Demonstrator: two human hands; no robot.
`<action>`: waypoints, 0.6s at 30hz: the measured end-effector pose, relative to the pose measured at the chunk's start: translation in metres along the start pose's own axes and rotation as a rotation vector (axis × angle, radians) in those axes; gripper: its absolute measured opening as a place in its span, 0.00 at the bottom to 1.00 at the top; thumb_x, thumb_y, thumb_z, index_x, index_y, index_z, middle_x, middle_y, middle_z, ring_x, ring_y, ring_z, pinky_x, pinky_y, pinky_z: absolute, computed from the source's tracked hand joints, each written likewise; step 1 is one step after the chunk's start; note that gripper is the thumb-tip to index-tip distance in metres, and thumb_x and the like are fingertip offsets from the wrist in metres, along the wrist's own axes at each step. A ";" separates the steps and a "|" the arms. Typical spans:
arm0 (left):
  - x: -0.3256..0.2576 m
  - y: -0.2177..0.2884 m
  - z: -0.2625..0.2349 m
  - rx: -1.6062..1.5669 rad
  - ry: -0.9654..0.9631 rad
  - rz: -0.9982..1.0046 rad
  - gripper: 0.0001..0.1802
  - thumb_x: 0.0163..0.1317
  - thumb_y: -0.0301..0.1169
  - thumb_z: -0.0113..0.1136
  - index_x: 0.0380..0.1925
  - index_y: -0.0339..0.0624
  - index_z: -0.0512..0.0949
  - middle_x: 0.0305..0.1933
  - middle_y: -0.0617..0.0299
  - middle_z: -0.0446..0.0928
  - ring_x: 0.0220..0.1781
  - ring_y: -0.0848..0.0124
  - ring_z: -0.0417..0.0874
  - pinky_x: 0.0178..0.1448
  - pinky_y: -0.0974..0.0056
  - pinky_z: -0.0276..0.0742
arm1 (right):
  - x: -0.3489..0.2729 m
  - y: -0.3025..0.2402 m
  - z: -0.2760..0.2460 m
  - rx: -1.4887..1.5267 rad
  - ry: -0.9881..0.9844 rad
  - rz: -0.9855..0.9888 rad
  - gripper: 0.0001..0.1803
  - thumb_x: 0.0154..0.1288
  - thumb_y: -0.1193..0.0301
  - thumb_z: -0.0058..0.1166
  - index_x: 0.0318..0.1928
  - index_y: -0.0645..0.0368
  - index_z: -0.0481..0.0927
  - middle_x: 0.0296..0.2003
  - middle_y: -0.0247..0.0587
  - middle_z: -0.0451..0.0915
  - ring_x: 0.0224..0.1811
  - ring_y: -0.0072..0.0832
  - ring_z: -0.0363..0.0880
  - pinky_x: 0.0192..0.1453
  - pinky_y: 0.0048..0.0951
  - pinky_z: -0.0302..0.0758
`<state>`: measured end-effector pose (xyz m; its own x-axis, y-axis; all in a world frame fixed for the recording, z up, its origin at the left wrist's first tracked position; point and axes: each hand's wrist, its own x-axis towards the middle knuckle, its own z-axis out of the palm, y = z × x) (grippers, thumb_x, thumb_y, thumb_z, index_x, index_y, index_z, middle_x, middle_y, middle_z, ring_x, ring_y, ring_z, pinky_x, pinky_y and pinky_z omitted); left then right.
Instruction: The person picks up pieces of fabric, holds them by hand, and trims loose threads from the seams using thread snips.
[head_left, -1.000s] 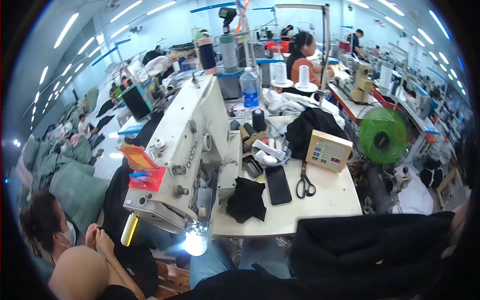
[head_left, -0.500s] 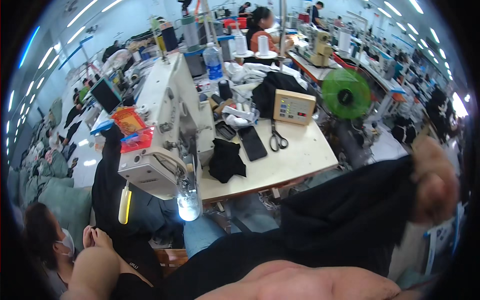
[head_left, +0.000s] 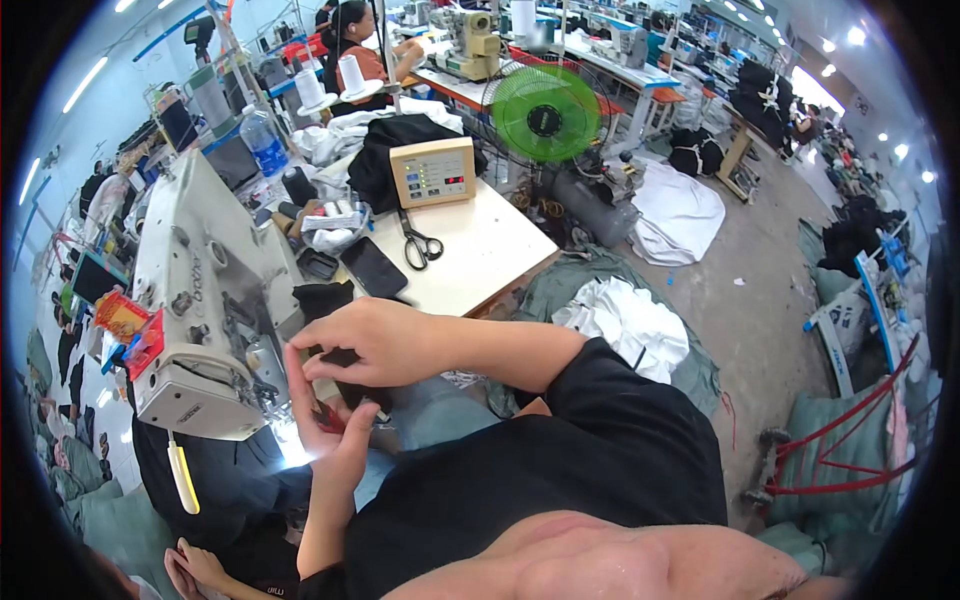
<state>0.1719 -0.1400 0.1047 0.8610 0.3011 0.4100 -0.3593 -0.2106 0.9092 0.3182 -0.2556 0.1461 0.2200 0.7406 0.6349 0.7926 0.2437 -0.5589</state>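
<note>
- Both of our hands were now in front of us at the near edge of the table; half a second before, only one hand showed, far out to the right with black cloth draped across the lower picture.
- Our right hand lay across the middle, fingers curled narrow and pinching the small black cloth piece that sat just beside the sewing machine.
- Our left hand stood upright below it, palm open and fingers spread fairly wide; something small and red lay against the palm, but we could not tell what it was or whether the fingers gripped it.
- Our view had swung right since then: the green fan had moved from the right side toward the top middle, and the floor with its white cloth heap had come into sight.
- Beyond our hands, the scissors and the dark phone lay on the table as before, with the beige control box behind them.
- Behind the machine stood a water bottle.
</note>
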 end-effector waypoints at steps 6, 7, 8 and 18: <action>0.001 -0.040 -0.023 0.220 -0.130 0.074 0.17 0.57 0.20 0.67 0.47 0.37 0.80 0.40 0.59 0.79 0.40 0.72 0.79 0.36 0.71 0.72 | -0.043 0.028 0.012 0.360 -0.001 0.159 0.17 0.64 0.67 0.63 0.50 0.63 0.79 0.35 0.40 0.81 0.38 0.25 0.80 0.43 0.25 0.74; 0.002 -0.043 -0.024 0.220 -0.141 0.053 0.17 0.57 0.20 0.67 0.47 0.37 0.80 0.40 0.59 0.79 0.40 0.72 0.79 0.36 0.71 0.72 | -0.051 0.031 0.014 0.419 -0.042 0.212 0.17 0.64 0.67 0.64 0.50 0.63 0.79 0.35 0.38 0.81 0.39 0.22 0.79 0.44 0.24 0.73; 0.003 -0.042 -0.024 0.322 -0.161 0.063 0.12 0.56 0.19 0.67 0.41 0.38 0.82 0.38 0.58 0.79 0.38 0.70 0.80 0.36 0.70 0.72 | -0.056 0.032 0.012 0.387 -0.106 0.322 0.14 0.64 0.68 0.64 0.46 0.63 0.81 0.35 0.39 0.83 0.39 0.22 0.80 0.45 0.24 0.74; 0.034 -0.062 0.000 0.298 0.034 0.136 0.08 0.59 0.17 0.64 0.39 0.38 0.84 0.38 0.60 0.78 0.33 0.76 0.75 0.33 0.74 0.67 | -0.070 0.038 0.006 0.605 0.234 0.800 0.07 0.61 0.76 0.65 0.39 0.66 0.86 0.34 0.35 0.86 0.35 0.17 0.82 0.42 0.19 0.78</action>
<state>0.2235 -0.1170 0.0625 0.7979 0.2819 0.5328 -0.3445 -0.5121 0.7868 0.3294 -0.2948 0.0772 0.7139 0.7001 0.0108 -0.0395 0.0557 -0.9977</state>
